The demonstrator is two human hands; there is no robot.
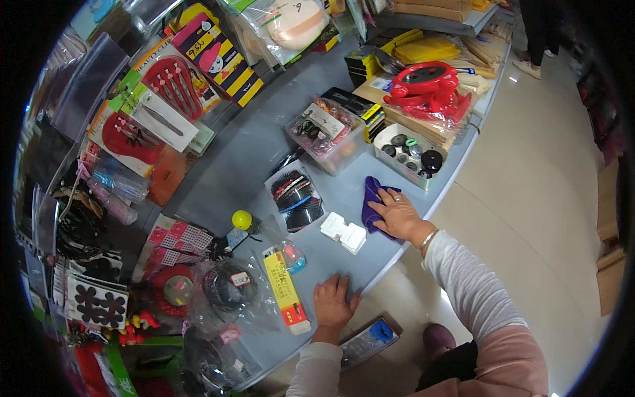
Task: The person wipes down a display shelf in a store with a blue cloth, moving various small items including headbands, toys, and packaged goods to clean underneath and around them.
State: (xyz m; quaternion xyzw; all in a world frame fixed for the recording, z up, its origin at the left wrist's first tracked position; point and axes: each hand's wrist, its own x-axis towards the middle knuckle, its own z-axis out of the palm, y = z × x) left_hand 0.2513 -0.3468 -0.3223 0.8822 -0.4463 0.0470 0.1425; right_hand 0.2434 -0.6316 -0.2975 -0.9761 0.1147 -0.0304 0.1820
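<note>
My right hand [400, 214] presses a purple cloth [370, 202] flat on the grey shelf [342, 198], fingers spread over it. Near the shelf's front edge rests my left hand [333, 301], palm down and without anything in it. White cards [343, 232] lie between the two hands. Behind them is an open white box of hair combs [296, 196]. A yellow and red carton [286, 288] lies left of my left hand. Beyond the cloth stands a white tray [404, 166] of small round black and clear pieces.
A clear plastic bin [325, 131] of small accessories stands farther back, near a red-framed mirror [424, 82] in plastic. Carded tweezers [161, 116] hang at left. Bagged black goods [230, 288] lie at lower left. A long box [369, 342] sits below the shelf edge. Another person's legs [536, 37] show at upper right.
</note>
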